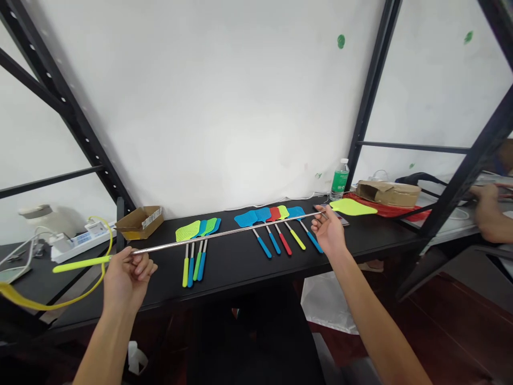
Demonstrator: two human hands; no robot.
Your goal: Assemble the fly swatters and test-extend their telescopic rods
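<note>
A fly swatter (224, 233) with a long, drawn-out metal rod stretches across the view in front of me. My left hand (129, 275) grips its rod close to the yellow-green handle (82, 264). At the other end my right hand (329, 230) pinches the rod just short of the yellow-green paddle (353, 207). Behind the rod, shorter fly swatters lie on the black table (230, 267) in two groups. The left group (199, 230) has yellow, blue and green ones; the right group (272, 215) has blue, red and yellow ones. Their handles point toward me.
An open cardboard box (140, 223) and a white power strip (82, 241) are at left, beside a yellow cord (105, 262). A water bottle (340, 179) and a cardboard box (388, 193) stand at right. Black shelf posts (371, 80) frame the table. Another person's arm (491, 214) shows far right.
</note>
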